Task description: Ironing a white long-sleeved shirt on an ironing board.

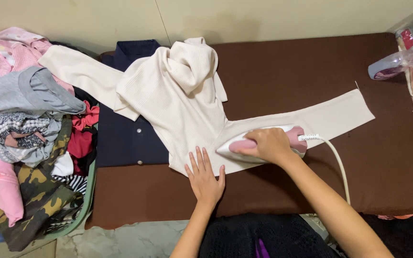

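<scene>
Cream sweater (178,95) lies soft and limp on the brown padded board (383,157); my left hand (205,177) presses its hem flat, fingers spread, while my right hand (268,145) grips the pink iron (237,145) on its sleeve.

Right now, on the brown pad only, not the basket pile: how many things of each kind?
Cream sweater: 1, pinned flat by the left hand
Navy shirt: 1, partly under the sweater
Iron: 1, gripped by the right hand, resting on a sleeve
Total: 3
</scene>
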